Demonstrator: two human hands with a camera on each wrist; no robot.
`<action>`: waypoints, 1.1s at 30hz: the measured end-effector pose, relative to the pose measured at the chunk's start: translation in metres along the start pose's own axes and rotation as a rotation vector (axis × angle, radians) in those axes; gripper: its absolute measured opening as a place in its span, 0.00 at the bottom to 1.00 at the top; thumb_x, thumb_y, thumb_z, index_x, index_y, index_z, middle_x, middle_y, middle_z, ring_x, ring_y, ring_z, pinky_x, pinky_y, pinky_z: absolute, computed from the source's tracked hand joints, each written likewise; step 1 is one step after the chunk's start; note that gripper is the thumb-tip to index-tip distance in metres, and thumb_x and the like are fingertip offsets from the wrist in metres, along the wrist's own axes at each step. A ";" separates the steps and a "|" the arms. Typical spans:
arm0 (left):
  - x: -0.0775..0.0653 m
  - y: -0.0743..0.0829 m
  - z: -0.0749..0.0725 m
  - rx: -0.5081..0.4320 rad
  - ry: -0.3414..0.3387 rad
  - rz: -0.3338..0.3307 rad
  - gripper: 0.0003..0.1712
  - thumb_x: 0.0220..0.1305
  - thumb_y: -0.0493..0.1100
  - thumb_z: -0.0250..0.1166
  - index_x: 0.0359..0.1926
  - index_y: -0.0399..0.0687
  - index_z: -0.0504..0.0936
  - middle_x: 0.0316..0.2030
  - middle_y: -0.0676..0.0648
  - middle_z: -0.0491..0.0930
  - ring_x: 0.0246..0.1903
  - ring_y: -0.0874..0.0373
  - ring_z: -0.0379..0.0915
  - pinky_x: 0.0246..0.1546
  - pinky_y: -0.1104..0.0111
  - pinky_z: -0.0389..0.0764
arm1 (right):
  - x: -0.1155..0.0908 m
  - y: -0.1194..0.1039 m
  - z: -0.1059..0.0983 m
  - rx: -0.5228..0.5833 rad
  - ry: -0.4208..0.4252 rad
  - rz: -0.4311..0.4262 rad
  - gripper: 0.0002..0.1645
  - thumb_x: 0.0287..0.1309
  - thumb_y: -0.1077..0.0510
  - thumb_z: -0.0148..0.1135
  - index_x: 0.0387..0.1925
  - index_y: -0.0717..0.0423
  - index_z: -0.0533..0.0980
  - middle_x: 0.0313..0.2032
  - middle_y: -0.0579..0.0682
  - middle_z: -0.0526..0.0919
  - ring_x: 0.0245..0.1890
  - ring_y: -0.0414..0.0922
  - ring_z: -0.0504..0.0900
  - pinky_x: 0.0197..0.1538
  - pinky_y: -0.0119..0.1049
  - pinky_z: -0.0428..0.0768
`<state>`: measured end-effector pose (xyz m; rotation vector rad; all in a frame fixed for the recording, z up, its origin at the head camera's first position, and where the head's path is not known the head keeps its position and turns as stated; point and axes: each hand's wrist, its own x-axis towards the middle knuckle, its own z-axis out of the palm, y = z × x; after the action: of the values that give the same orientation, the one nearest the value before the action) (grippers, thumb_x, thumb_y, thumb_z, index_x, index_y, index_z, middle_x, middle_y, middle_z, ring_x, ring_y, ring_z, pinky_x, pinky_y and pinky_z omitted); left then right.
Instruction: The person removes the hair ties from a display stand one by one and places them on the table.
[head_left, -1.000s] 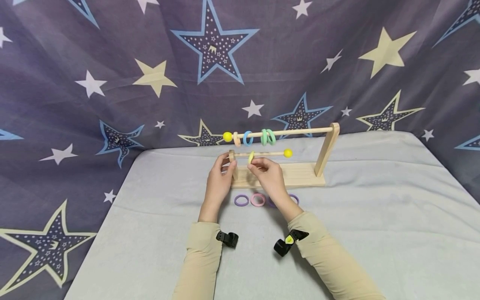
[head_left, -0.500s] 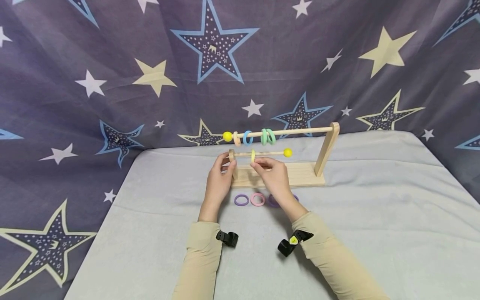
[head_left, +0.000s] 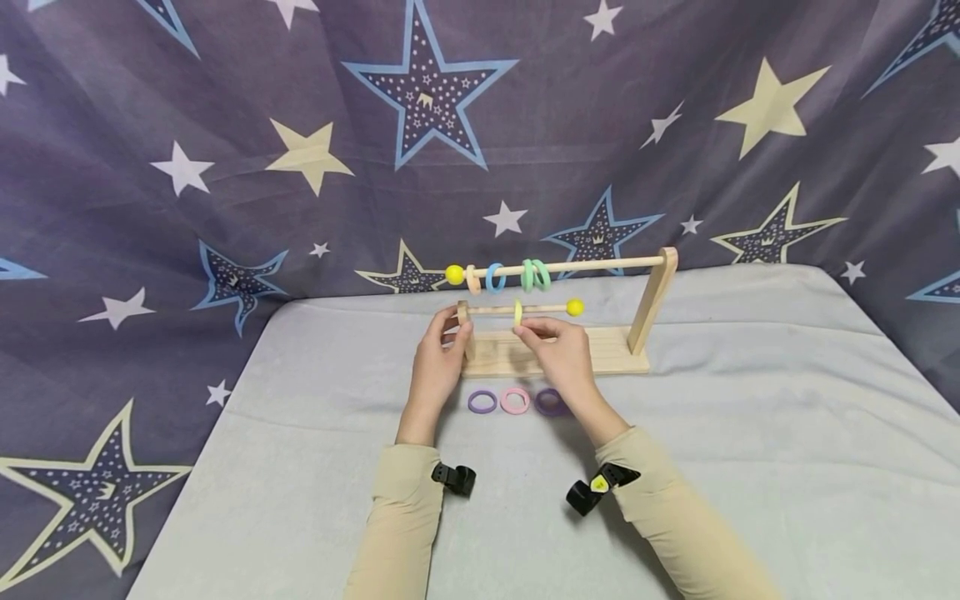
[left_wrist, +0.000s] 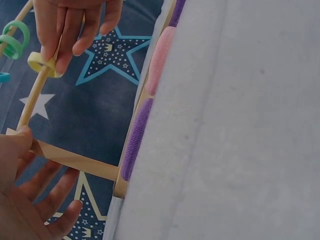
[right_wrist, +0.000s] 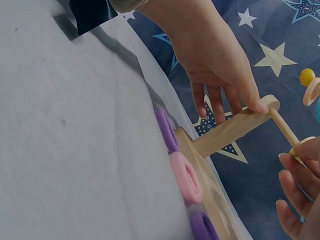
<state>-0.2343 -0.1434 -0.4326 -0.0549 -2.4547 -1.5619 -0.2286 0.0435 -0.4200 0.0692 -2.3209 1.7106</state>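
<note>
A wooden stand [head_left: 618,354] carries two rods, each tipped with a yellow ball. My left hand [head_left: 438,354] holds the top of its short left post [left_wrist: 75,159], thumb on the near side. Between thumb and fingers, my right hand [head_left: 564,354] pinches a yellow hair tie [head_left: 517,312], which hangs round the lower rod [head_left: 549,308], about midway along it. In the left wrist view this yellow hair tie [left_wrist: 36,61] circles the rod below the right fingertips. On the upper rod [head_left: 600,265] hang a peach hair tie [head_left: 473,280], a blue one [head_left: 490,278] and two green ones.
In front of the base lie a purple hair tie [head_left: 482,412], a pink one [head_left: 515,412] and another purple one [head_left: 550,412], partly behind the right forearm. A pale cloth [head_left: 300,467] covers the surface. A star-patterned curtain [head_left: 570,125] hangs behind.
My right hand has moved rightward along the lower rod with the yellow hair tie, toward the yellow ball. The left hand keeps its place on the post.
</note>
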 end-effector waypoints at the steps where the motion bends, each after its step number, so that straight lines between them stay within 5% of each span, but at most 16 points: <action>1: 0.000 0.000 0.000 -0.001 0.000 0.001 0.25 0.74 0.50 0.58 0.67 0.49 0.71 0.58 0.40 0.77 0.53 0.47 0.77 0.56 0.57 0.76 | 0.000 0.000 -0.001 0.002 0.002 0.003 0.11 0.58 0.55 0.72 0.39 0.58 0.87 0.38 0.52 0.89 0.37 0.46 0.86 0.39 0.35 0.79; 33: 0.001 -0.001 0.000 0.020 -0.002 -0.019 0.25 0.74 0.52 0.57 0.68 0.52 0.71 0.58 0.43 0.77 0.53 0.49 0.76 0.56 0.58 0.76 | -0.001 0.006 -0.035 -0.051 0.066 -0.005 0.10 0.59 0.56 0.71 0.38 0.59 0.87 0.36 0.55 0.88 0.37 0.46 0.83 0.34 0.27 0.75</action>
<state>-0.2353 -0.1443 -0.4333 -0.0297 -2.4788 -1.5455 -0.2225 0.0787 -0.4166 0.0085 -2.3129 1.6251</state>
